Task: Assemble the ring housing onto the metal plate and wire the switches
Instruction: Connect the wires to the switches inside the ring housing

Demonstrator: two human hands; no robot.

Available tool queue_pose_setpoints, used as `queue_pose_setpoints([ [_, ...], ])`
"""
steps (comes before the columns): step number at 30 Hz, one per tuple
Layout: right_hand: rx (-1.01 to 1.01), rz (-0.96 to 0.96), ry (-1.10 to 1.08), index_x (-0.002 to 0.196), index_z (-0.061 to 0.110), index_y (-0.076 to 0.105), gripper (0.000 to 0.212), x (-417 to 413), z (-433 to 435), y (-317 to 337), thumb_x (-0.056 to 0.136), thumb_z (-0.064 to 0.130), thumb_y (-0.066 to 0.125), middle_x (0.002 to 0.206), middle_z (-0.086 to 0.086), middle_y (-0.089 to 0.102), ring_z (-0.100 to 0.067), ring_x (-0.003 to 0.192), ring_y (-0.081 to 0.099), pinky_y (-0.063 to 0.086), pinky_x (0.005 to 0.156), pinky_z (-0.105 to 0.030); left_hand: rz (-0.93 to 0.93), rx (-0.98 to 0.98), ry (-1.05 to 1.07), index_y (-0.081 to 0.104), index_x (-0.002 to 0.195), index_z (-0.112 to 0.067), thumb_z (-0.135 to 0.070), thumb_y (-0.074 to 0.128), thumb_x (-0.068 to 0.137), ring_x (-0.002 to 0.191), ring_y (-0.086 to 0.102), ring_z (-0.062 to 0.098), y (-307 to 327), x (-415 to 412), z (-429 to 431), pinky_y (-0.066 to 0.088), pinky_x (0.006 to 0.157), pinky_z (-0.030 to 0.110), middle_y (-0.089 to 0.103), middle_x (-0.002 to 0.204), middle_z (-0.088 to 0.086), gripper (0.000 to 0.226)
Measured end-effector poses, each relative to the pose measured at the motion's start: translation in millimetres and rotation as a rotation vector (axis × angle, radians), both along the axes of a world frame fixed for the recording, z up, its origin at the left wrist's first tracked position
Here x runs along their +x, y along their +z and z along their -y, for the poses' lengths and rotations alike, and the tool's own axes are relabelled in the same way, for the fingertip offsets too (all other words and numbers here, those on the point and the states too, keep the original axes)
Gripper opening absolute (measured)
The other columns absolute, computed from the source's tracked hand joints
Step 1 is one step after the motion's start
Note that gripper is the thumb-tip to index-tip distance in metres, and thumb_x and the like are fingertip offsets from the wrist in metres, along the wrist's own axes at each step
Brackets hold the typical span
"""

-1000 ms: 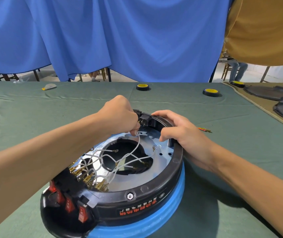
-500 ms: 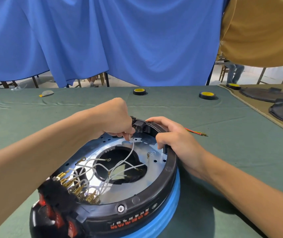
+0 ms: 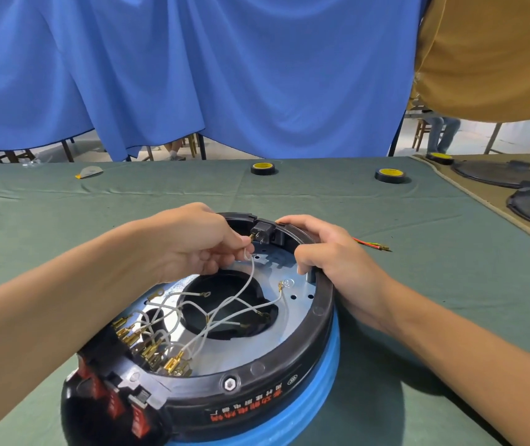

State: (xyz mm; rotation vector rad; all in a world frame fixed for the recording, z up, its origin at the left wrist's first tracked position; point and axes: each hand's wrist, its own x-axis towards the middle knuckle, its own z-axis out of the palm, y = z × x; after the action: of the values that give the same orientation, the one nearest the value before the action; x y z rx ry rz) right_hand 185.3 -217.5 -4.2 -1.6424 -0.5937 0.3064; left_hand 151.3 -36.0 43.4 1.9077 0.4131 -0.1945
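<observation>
Head view: I count one black plastic ring housing (image 3: 321, 313) seated on one silver metal plate (image 3: 241, 349), atop a round blue base (image 3: 315, 391) at the near edge of the green-clothed table (image 3: 64, 214). The left hand (image 3: 192, 243) pinches one white wire (image 3: 252, 268) at the housing's black socket (image 3: 262, 235). The right hand (image 3: 331, 255) curls round the far rim. Two yellow-cored black tape rolls (image 3: 263, 168) (image 3: 390, 174) lie by the far edge.

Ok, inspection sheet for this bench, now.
Surface: green cloth.
Job's things: ring housing around the metal plate, on a blue base; red switches at the near rim.
Clutter: two tape rolls, a pale scrap far left.
Hands: left hand pinches a white wire at the socket block; right hand grips the housing's far rim.
Cables: white wires loose over the plate, brass terminals by the switches; coloured lead on the cloth.
Surroundings: blue curtain; black lids at right.
</observation>
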Motion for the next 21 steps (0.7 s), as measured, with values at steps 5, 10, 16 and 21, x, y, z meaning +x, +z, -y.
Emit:
queue_pose_setpoints([
  [5,0.004,-0.001,0.018,0.092,0.019,0.067,0.046,-1,1,3,0.052,0.008,0.049,0.061,0.009,0.053,-0.002,0.051,0.044,0.035,0.049,-0.013,0.003,-0.056,0.035,0.068,0.077,0.002,-0.003,0.065,0.091,0.041,0.050,0.005,-1,4,4,0.039,0.041,0.011,0.064,0.054,0.003,0.015],
  [10,-0.010,0.000,0.009,0.093,0.020,0.067,0.047,-1,1,3,0.052,0.008,0.048,0.061,0.006,0.050,-0.005,0.050,0.041,0.034,0.048,-0.015,-0.011,-0.080,0.050,0.068,0.080,0.004,-0.002,0.065,0.091,0.040,0.050,0.006,0,9,4,0.039,0.039,0.011,0.064,0.052,0.004,0.013],
  [16,-0.077,0.054,-0.017,0.103,0.026,0.066,0.049,1,2,3,0.056,0.016,0.053,0.078,0.013,0.067,0.001,0.069,0.058,0.046,0.067,-0.018,0.086,0.119,-0.024,0.072,0.081,0.008,-0.005,0.066,0.091,0.050,0.055,0.011,1,7,3,0.044,0.045,0.015,0.067,0.059,0.008,0.018],
  [21,-0.128,0.259,-0.243,0.098,0.025,0.071,0.020,23,15,9,0.090,0.038,0.058,0.100,0.011,0.073,-0.007,0.099,0.064,0.050,0.089,-0.033,0.325,0.979,-0.072,0.071,0.076,-0.015,-0.044,0.058,0.095,0.075,0.065,0.025,10,8,-2,0.052,0.067,0.031,0.073,0.073,0.004,0.037],
])
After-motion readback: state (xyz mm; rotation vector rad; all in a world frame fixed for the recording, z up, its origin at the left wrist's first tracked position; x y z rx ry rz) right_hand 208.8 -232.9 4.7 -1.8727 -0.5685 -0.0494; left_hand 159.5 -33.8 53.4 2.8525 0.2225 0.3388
